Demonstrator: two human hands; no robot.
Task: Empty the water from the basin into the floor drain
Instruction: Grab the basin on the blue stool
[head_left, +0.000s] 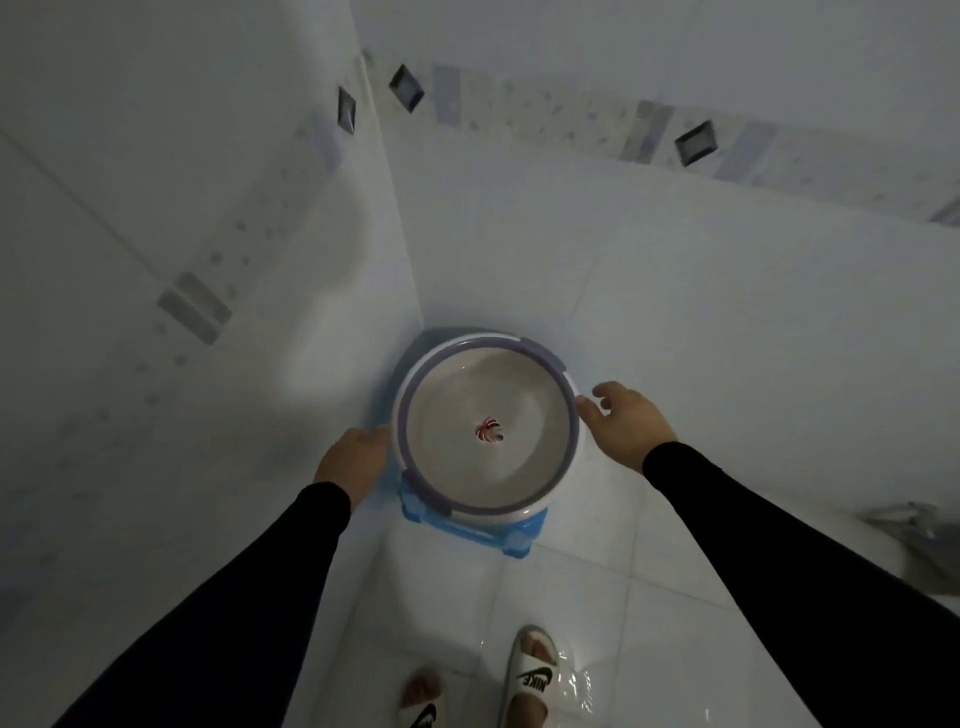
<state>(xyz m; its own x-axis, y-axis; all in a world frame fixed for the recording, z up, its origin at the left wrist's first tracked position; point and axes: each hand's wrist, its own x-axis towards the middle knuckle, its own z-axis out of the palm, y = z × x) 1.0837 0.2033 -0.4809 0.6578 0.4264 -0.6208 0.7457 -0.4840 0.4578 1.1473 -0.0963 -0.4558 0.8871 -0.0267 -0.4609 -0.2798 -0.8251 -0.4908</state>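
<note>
A round white basin (540, 506) with a purple rim sits on a blue plastic stool (514, 538) in the corner of a tiled room. Water fills it, and a small red and white pattern shows at its bottom. My left hand (353, 462) rests against the basin's left rim; whether its fingers grip the rim cannot be seen. My right hand (626, 423) is at the right rim, fingers spread, fingertips touching or just off the edge. No floor drain is in view.
White tiled walls close in on the left and behind the basin. The wet white floor tiles (441, 597) lie in front of the stool. My two feet in white slippers (530, 675) stand there. A metal fixture (904, 519) sits at the right edge.
</note>
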